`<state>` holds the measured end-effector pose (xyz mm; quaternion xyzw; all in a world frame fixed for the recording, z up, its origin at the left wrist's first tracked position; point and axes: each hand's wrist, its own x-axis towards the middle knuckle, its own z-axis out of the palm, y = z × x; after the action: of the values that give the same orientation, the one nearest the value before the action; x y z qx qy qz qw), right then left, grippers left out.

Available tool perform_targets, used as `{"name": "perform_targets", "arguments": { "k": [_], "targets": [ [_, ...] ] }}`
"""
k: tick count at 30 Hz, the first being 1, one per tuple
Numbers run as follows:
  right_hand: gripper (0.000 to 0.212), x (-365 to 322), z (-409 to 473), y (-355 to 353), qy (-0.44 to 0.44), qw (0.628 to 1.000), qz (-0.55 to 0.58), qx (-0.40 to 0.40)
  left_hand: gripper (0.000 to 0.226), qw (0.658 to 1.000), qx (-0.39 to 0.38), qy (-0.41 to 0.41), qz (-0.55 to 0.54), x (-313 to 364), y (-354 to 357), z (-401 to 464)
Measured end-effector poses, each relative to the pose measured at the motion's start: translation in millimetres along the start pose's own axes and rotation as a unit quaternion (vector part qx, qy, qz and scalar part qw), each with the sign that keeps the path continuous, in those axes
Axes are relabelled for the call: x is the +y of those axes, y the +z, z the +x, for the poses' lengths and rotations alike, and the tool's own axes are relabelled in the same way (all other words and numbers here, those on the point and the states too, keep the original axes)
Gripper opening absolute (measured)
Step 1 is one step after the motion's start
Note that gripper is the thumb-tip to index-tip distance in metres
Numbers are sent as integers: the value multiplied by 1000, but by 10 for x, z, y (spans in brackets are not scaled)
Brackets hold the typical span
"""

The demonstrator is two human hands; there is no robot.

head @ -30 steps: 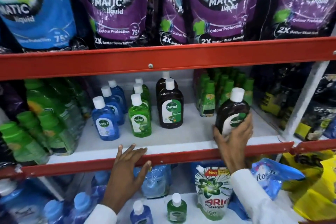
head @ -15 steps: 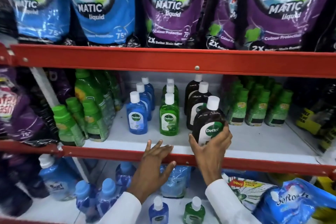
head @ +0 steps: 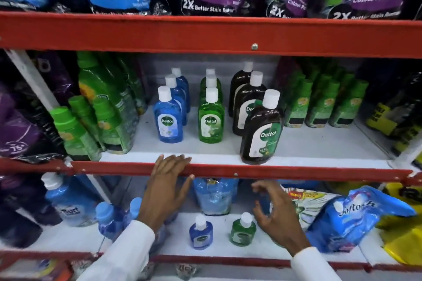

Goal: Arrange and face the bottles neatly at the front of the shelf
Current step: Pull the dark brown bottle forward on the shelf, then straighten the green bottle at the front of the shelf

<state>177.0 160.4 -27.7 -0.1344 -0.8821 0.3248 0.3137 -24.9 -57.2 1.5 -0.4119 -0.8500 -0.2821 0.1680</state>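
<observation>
At the centre right of the frame, the brown Dettol bottle [head: 261,131] stands upright at the shelf's front red lip [head: 296,170], label outward, likely so shoppers read it first. Below it, the right hand [head: 277,214] hangs empty, fingers loosely curled apart. The left hand [head: 167,186] lies flat and spread on the lip, probably for balance. The blue Dettol bottle [head: 168,117] and green Dettol bottle [head: 210,117] sit further back, both full and capped.

We are resting our left hand [head: 167,180] flat, fingers spread; our right hand [head: 272,210] is hovering empty, fingers curled.
</observation>
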Motion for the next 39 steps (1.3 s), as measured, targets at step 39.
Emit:
{"name": "perform_targets", "arguments": {
  "k": [39],
  "targets": [
    [56,-1400,1798,-58,-43,989,-116,-86,50,995,0,-76,-63,-77,-58,-4]
  ]
}}
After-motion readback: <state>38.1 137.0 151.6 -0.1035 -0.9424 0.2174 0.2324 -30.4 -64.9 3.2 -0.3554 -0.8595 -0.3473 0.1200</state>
